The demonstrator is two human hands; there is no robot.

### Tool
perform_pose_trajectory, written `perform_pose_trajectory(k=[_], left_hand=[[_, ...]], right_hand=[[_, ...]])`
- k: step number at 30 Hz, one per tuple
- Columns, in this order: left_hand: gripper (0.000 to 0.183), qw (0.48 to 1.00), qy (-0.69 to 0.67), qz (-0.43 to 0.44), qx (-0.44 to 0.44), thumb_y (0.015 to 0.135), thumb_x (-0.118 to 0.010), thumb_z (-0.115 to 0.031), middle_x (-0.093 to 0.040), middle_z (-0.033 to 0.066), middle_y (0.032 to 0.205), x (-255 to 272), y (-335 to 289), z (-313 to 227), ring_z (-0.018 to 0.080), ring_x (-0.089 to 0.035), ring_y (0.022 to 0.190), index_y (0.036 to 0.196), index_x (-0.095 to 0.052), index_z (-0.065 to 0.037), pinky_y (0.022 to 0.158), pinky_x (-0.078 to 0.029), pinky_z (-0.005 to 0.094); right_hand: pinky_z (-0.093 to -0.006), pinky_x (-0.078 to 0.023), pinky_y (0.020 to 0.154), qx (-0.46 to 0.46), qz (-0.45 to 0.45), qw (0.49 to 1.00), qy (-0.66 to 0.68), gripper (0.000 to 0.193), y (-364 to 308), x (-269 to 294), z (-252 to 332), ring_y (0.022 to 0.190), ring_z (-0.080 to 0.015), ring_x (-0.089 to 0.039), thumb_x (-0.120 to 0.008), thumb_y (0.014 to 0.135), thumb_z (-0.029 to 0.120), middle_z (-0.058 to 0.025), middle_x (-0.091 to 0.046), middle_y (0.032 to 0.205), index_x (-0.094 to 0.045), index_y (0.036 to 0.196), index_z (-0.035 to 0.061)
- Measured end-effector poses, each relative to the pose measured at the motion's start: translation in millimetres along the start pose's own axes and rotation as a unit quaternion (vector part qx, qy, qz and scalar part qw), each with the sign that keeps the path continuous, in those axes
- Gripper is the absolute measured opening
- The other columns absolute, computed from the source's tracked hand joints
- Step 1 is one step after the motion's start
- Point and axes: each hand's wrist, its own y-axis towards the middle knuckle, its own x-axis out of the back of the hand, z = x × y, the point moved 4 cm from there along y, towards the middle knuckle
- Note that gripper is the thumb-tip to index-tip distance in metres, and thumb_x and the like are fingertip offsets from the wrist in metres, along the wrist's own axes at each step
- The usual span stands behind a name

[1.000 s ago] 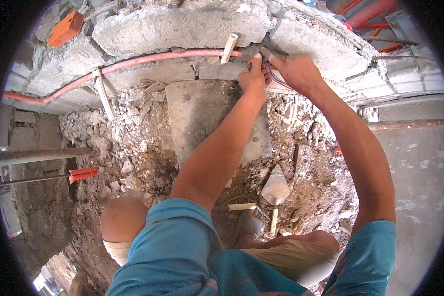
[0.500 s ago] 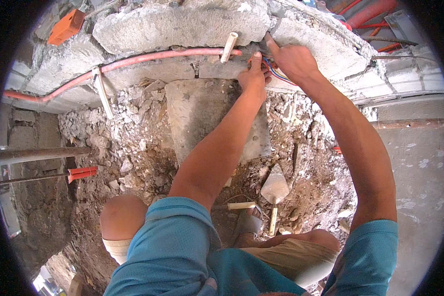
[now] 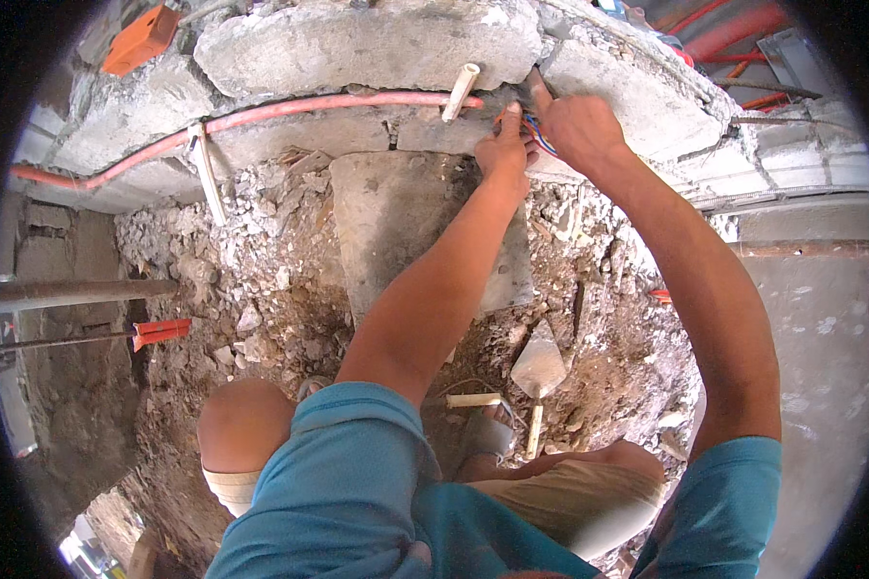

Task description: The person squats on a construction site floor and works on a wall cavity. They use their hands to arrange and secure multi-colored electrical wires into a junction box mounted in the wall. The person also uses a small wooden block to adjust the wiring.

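A rough wall (image 3: pixel 367 58) of big gray blocks bends across the top, with bumpy ground (image 3: pixel 251 280) of dirt and broken stones below it. A flat gray slab (image 3: pixel 386 212) lies on the ground near the wall, partly under the person's left arm. A long red tube (image 3: pixel 261 116) runs along the wall, and its right end is near the left hand. A trowel (image 3: pixel 539 369) lies on the dirt between the two arms. The right hand (image 3: pixel 581 133) has its pointing finger out straight, against the wall by a crack. Its other fingers curl in, and one cannot tell if they hold anything. The left hand (image 3: pixel 504 152) has its thumb up, close to its fingers. A short wooden peg (image 3: pixel 461 92) leans across the tube. The thin colored wires (image 3: pixel 541 140) lie between the hands, right beside the left fingertips; whether those fingers pinch them is hidden.
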Motion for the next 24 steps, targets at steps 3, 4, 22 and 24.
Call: perform_pose_trajectory(k=[3,4,22,24], left_hand=[[0.047,1.0,0.002,0.017,0.009,0.098,-0.08,-0.048,-0.075,0.0089,0.094,2,6,0,0.0187,-0.072,0.076,0.104,-0.065,-0.004,0.062,-0.055,0.0331],[0.047,1.0,0.0,0.023,0.007,0.098,-0.081,-0.048,-0.075,0.0094,0.094,0,5,2,0.0191,-0.072,0.077,0.104,-0.065,-0.004,0.063,-0.056,0.0335],[0.059,0.998,0.009,0.05,0.028,0.101,-0.074,-0.051,-0.071,0.0146,0.111,7,17,12,0.0277,-0.07,0.098,0.122,-0.063,0.003,0.089,-0.057,0.0436],[0.065,0.998,0.02,0.057,0.023,0.102,-0.071,-0.054,-0.07,0.0164,0.12,5,16,14,0.0305,-0.07,0.109,0.127,-0.062,0.005,0.1,-0.057,0.0468]], right_hand=[[-0.0465,-0.062,0.067,0.019,-0.018,1.0,0.017,0.067,-2,-2,-7,0.079,-0.0367,-0.078,-0.061,0.099,0.016,-0.0169,-0.079,0.084,-0.041,0.162,0.0043],[-0.046,-0.061,0.067,0.027,-0.022,0.999,0.019,0.069,-3,-3,-10,0.079,-0.0364,-0.078,-0.061,0.099,0.015,-0.0158,-0.079,0.085,-0.039,0.163,0.005],[-0.0527,-0.061,0.065,0.109,0.017,0.993,0.043,0.043,-15,-35,-21,0.075,-0.0413,-0.075,-0.052,0.109,0.032,-0.0167,-0.076,0.086,-0.046,0.152,0.0311],[-0.0524,-0.06,0.064,0.114,-0.009,0.993,0.042,0.046,-10,-38,-24,0.074,-0.041,-0.075,-0.053,0.109,0.03,-0.0167,-0.075,0.084,-0.044,0.154,0.0327]])
